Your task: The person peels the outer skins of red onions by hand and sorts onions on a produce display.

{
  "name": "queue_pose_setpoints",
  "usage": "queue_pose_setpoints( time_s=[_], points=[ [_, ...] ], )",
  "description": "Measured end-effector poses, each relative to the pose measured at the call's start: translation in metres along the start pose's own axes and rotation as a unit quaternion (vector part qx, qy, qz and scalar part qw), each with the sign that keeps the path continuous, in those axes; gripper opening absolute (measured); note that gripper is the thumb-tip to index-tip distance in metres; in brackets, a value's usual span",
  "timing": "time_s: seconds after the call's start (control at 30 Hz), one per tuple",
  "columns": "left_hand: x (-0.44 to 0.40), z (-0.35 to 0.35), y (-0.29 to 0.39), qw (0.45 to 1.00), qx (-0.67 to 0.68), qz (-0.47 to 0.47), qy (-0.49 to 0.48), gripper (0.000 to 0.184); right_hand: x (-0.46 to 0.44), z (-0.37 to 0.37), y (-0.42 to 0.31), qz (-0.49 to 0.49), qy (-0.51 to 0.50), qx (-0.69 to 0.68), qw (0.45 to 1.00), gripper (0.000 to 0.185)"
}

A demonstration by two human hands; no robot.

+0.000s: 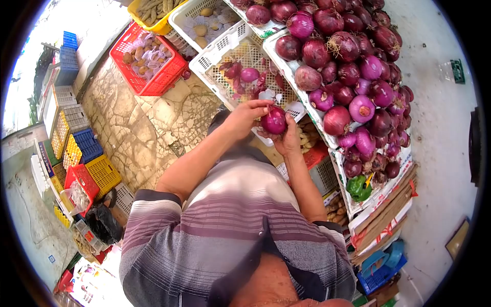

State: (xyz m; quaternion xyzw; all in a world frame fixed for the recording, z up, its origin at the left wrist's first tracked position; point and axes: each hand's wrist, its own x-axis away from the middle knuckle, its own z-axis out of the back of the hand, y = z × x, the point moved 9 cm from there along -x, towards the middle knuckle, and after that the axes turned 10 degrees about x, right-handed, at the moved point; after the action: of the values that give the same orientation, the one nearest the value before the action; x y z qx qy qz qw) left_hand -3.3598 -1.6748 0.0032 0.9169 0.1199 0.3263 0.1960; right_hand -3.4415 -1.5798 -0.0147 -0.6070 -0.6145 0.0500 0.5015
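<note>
A peeled-looking, shiny red onion [274, 121] is held between my two hands, in front of my belly. My left hand [247, 116] reaches in from the left, its fingertips at the onion's top. From the other side my right hand [288, 137] cups the onion with curled fingers; its underside is partly hidden. Just beyond my hands stands a white plastic crate [203, 65] with loose purple onion skins [262, 82] and an onion [249, 74] in it. A large heap of red onions [353, 77] rises on the right.
A red crate [169, 77] of netted produce stands on the cracked stone floor [138, 120]. Behind are a white crate [180, 20] and a yellow crate [134, 11]. A green pepper [359, 188] lies by the heap's near end. Several stacked crates [105, 171] line the left.
</note>
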Motion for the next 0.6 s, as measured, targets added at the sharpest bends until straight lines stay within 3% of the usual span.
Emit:
queue_pose_setpoints(
  time_s=[0.2, 0.43, 0.6],
  points=[
    [0.0, 0.005, -0.005, 0.999, 0.034, 0.002, 0.01, 0.033, -0.001, -0.004, 0.005, -0.016, -0.008, -0.069, 0.997, 0.053],
    [0.005, 0.01, 0.028, 0.988, -0.139, -0.049, 0.051, 0.027, -0.004, -0.015, 0.002, -0.033, -0.003, -0.039, 0.999, 0.061],
    [-0.01, 0.014, 0.016, 0.994, -0.073, -0.069, 0.032, 0.031, -0.003, -0.006, 0.007, -0.033, -0.02, -0.043, 0.998, 0.059]
  ],
)
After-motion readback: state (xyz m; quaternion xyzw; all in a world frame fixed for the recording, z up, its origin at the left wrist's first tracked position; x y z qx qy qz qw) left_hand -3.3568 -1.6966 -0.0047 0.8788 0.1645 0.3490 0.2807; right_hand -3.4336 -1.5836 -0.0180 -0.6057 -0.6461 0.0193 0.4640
